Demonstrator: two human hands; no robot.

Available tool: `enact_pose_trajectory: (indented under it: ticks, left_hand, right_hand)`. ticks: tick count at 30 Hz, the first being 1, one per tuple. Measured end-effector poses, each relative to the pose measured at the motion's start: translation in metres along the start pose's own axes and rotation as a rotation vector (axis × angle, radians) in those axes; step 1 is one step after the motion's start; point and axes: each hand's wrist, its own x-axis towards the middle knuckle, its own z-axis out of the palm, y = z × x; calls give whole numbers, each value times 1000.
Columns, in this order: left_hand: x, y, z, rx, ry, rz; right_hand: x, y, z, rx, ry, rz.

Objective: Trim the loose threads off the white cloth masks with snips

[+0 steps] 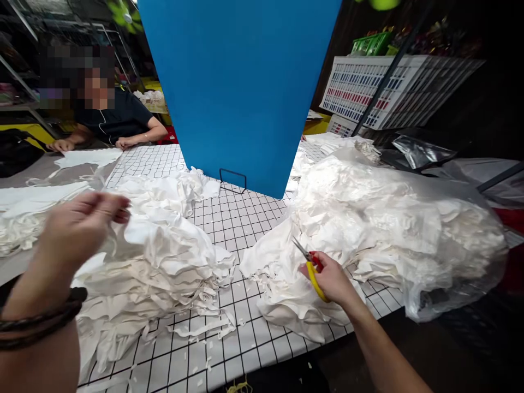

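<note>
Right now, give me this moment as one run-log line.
left hand: raised, pinching white cloth | right hand: holding scissors over cloth pile | bagged cloth: right | person: seated opposite

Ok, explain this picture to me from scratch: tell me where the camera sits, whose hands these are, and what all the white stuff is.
There is one picture, taken by a camera worn on a person's head, looking forward and down at their own two bare hands. No machine is involved.

The right hand grips small scissors with yellow and red handles, blades pointing up and left over a white fabric piece. The left hand, with dark bracelets at the wrist, is raised above a heap of white fabric pieces, fingers pinched together; whether it holds anything is too blurred to tell.

The table has a black-and-white grid surface with thin white trimmings scattered on it. At right sits a clear plastic bag stuffed with more white fabric. A blue board stands upright behind. Another person sits at far left.
</note>
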Motion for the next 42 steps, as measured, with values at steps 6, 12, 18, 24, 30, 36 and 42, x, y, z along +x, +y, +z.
enact_pose_trajectory:
  ticks: [6,12,18,24,30,36,42]
  left_hand:
    - [-80,-6,79,456,-191,278]
    - [-153,20,178,-212,-935,314]
    - [-163,49,239,-359,-1043,393]
    - [-161,57,258,-373,-1050,282]
    - [-159,80,254,-585,-986,203]
    - [-163,111,266,-919,-1018,50]
    - [-121,100,241,-1012,-837,-165]
  right_hand:
    - [4,-22,33,-7,-89,-55]
    - [11,-37,-1,279,-78,-138]
    - [17,-91,-50,661,39,-233]
    - [47,-140,-74,827,54,-351]
    - [73,-188,-82,899,71,-549]
    - [82,-250,-70,937,-88,-648]
    - [122,-287,-71,870,-6,-743]
